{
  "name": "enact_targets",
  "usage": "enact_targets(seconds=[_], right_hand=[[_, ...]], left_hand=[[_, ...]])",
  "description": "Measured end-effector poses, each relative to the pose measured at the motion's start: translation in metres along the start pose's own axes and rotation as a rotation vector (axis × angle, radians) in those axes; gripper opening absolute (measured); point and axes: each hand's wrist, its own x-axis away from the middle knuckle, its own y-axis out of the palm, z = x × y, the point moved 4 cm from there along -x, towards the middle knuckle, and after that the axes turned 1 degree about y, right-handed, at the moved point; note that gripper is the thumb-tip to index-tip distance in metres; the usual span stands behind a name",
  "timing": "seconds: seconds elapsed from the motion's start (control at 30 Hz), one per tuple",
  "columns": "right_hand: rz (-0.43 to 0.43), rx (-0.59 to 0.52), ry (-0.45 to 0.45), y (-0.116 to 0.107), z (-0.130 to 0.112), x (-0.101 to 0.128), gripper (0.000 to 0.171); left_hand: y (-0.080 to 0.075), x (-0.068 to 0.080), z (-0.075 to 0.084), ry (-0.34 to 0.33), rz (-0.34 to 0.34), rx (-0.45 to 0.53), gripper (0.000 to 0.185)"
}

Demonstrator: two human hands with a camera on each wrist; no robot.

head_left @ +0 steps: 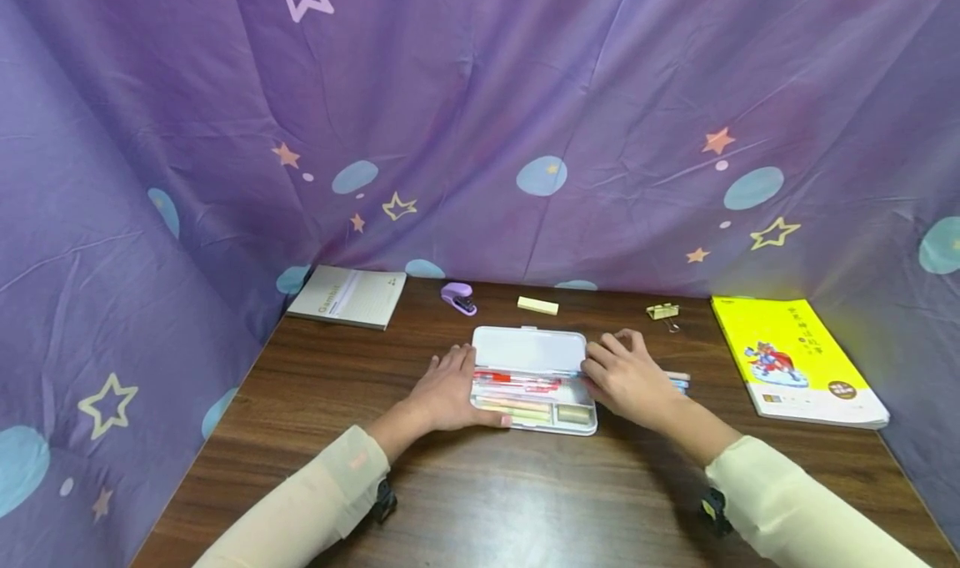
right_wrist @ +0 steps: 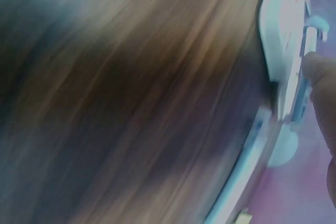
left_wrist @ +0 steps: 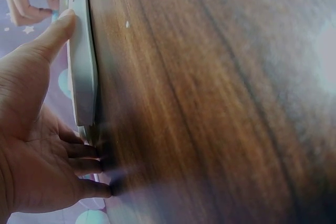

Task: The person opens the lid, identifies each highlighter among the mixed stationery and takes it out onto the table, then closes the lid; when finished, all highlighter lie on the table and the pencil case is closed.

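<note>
A white pencil case lies with its lid folded back on the table. Red pens fill its middle, with pale yellow sticks and a beige block in front. My left hand rests at the case's left end, fingers fairly straight and thumb on the front rim. At the right end my right hand pinches a slim blue-and-white pen, partly hidden by the fingers, over the case. More pens lie on the table just right of this hand.
Along the back are a grey notebook, a purple stapler, a pale yellow block and a gold binder clip. A yellow book lies at the right. A purple curtain hangs behind the wooden table.
</note>
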Motion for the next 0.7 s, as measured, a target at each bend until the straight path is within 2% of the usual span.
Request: enact_targets(seconds=[0.27, 0.43, 0.7], right_hand=[[-0.019, -0.018, 0.069, -0.008, 0.022, 0.034, 0.021], [-0.029, 0.004, 0.109, -0.012, 0.033, 0.052, 0.026], [-0.032, -0.001, 0.128, -0.011, 0.035, 0.076, 0.025]], left_hand=[[0.0, 0.0, 0.001, -0.009, -0.007, -0.005, 0.143], [-0.001, 0.001, 0.002, -0.012, -0.011, 0.002, 0.143], [0.001, 0.0, 0.001, -0.003, -0.004, 0.002, 0.143]])
